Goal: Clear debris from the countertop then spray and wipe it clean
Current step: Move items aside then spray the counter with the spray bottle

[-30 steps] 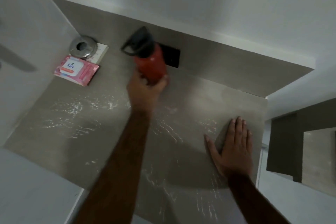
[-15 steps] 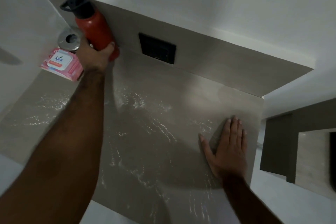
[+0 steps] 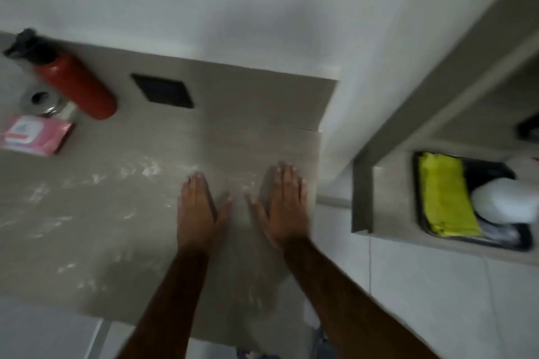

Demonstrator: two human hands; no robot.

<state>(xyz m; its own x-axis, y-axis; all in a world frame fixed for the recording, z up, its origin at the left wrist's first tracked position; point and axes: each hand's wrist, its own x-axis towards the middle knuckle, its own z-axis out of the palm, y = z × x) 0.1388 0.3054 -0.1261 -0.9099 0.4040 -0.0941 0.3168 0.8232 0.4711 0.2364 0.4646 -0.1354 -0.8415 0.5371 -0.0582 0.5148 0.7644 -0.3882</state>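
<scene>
Released from the left hand (image 3: 198, 210), the red bottle (image 3: 75, 84) now stands at upper left against the backsplash, its long axis running from lower right up to the black cap at far upper left. Both hands, right hand (image 3: 284, 207) included, lie flat with fingers spread on the powder-streaked countertop (image 3: 116, 213), holding nothing. A yellow cloth (image 3: 443, 192) sits in a tray (image 3: 522, 242) at right.

A: Left hand (image 3: 197, 207) has let go of the red metal bottle (image 3: 73, 83); bottle now stands alone by the wall.
B: Noted. Hand now flat on the grey countertop (image 3: 102, 198) (beside the right hand (image 3: 284, 204)).
</scene>
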